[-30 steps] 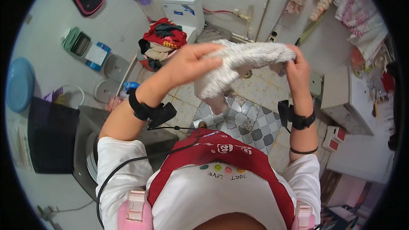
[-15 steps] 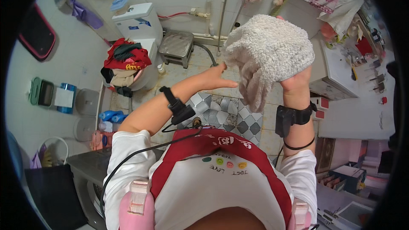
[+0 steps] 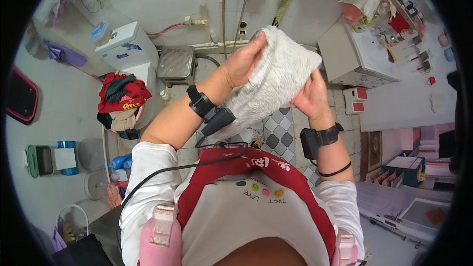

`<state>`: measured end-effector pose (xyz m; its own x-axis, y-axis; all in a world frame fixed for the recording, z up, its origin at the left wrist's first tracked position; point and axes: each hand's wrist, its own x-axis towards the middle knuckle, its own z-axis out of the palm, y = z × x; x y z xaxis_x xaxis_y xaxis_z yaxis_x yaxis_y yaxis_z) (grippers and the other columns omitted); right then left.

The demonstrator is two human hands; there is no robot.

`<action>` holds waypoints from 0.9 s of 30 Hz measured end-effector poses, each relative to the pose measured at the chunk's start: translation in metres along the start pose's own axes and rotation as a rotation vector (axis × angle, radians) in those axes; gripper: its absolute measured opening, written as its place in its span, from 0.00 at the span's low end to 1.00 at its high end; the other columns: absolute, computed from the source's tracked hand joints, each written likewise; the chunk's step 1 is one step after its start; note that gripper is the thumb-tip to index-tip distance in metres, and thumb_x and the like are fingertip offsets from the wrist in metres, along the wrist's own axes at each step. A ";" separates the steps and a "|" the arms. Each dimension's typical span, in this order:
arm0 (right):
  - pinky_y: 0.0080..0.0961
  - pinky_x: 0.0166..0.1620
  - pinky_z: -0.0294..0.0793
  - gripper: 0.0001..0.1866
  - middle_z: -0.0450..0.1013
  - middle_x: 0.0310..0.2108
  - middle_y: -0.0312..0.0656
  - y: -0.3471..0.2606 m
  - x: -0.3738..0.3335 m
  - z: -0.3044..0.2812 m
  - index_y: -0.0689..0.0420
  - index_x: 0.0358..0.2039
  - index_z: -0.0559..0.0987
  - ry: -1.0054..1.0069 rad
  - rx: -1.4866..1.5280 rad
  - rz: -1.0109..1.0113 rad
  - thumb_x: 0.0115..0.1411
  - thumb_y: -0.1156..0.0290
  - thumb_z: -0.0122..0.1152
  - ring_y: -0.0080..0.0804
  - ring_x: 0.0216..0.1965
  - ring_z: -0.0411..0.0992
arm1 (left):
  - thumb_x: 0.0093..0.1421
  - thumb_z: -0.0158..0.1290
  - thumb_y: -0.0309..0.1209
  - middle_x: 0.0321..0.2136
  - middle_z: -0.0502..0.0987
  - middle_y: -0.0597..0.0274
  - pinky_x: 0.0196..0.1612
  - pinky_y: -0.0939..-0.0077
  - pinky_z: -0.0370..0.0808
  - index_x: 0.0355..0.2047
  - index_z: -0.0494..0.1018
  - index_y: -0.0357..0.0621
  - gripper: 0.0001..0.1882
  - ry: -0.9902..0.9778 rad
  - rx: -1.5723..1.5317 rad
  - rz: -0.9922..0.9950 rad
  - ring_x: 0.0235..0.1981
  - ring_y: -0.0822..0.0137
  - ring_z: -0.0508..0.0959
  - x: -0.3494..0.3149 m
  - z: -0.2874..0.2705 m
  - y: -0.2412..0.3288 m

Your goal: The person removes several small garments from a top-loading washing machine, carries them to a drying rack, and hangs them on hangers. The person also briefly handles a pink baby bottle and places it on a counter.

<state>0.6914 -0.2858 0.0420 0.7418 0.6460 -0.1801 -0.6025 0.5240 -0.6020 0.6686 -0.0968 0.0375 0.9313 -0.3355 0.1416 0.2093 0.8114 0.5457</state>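
Observation:
A white towel (image 3: 276, 69) is stretched in front of me at chest height, its lower part hanging toward the patterned floor. My left hand (image 3: 245, 60) grips its upper left edge, thumb and palm against the cloth with the other fingers partly hidden. On the right side my right hand (image 3: 312, 96) holds the towel near its right corner, the fingertips hidden behind the fabric. Black straps with small dark boxes sit on both wrists. The towel's lower end is partly covered by my left forearm.
A toilet (image 3: 120, 44) stands at the far left, with a heap of red, beige and dark clothes (image 3: 123, 96) beside it. Next to it is a grey step stool (image 3: 176, 64). A white cabinet (image 3: 354, 54) stands at the right, and a red-and-white box (image 3: 353, 101) lies below it.
My left hand, free and spread before, now grips the towel. The towel has moved left and is spread flatter. My right hand has moved left and lower. The whole view has shifted.

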 end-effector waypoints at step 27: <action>0.38 0.54 0.63 0.23 0.64 0.50 0.52 -0.187 -0.139 0.021 0.67 0.51 0.63 -0.462 -1.589 -1.427 0.57 0.68 0.48 0.42 0.50 0.64 | 0.63 0.39 0.34 0.42 0.71 0.53 0.46 0.71 0.68 0.47 0.63 0.30 0.19 -0.084 0.477 0.650 0.43 0.63 0.72 -0.046 0.206 0.015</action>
<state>0.6953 -0.4620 0.1956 0.0949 0.5251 0.8458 0.9914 0.0268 -0.1279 0.5672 -0.1683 0.2094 0.7938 0.0829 0.6024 -0.5331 0.5715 0.6238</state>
